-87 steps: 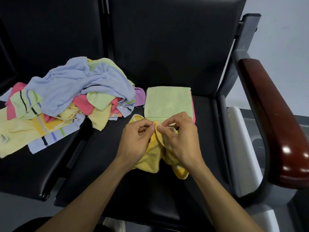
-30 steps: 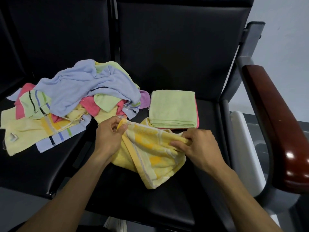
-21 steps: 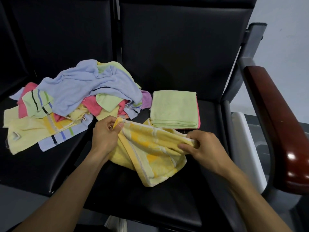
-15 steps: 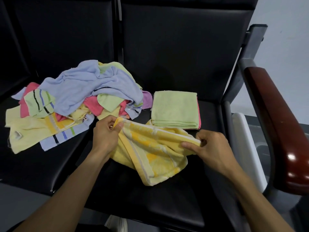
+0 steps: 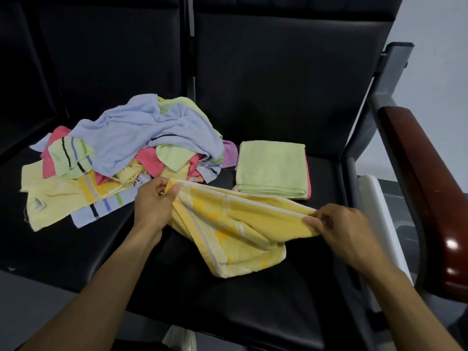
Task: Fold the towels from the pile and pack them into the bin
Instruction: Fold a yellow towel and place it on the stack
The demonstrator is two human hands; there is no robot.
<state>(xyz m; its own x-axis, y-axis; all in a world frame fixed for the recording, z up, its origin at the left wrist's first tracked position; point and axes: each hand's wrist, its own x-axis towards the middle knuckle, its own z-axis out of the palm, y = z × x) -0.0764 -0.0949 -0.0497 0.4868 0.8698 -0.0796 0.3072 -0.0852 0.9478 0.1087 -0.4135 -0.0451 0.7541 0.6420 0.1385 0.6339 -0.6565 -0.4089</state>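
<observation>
A loose pile of towels [image 5: 121, 153] covers the left seat [image 5: 63, 249]. The left hand [image 5: 153, 202] and right hand [image 5: 344, 231] each pinch a top corner of the yellow towel [image 5: 235, 229], stretched over the right seat's [image 5: 253, 305] middle. A folded green towel [image 5: 272, 168] lies toward its back edge.

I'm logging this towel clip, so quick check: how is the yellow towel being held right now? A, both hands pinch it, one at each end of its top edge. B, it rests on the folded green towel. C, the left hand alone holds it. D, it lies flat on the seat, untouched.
A: the left hand and the right hand each pinch an end of the yellow towel, stretching its top edge in front of the folded green towel.
</observation>
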